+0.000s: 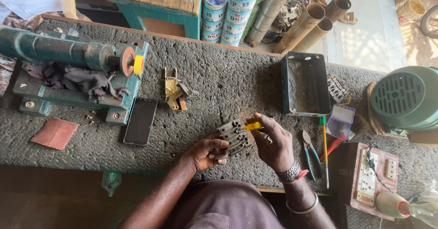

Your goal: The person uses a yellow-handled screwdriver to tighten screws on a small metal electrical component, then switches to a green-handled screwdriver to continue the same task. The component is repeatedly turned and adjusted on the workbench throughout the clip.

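My left hand (207, 152) grips the near end of a dark grey block of electrical switch parts (234, 136), held just above the rough grey mat. My right hand (272, 142) is right beside the block, pinching a small yellow piece (253, 126) between thumb and fingers at the block's far right corner. A metal bracelet and a red thread sit on the right wrist.
A black phone (140, 121) lies left of the hands, brass parts (174, 91) beyond them. An open metal box (305, 84) stands at the back right. Pliers (311, 153) and a screwdriver (324, 147) lie at right. A green machine (68, 69) fills the left, a green motor (406, 96) the right.
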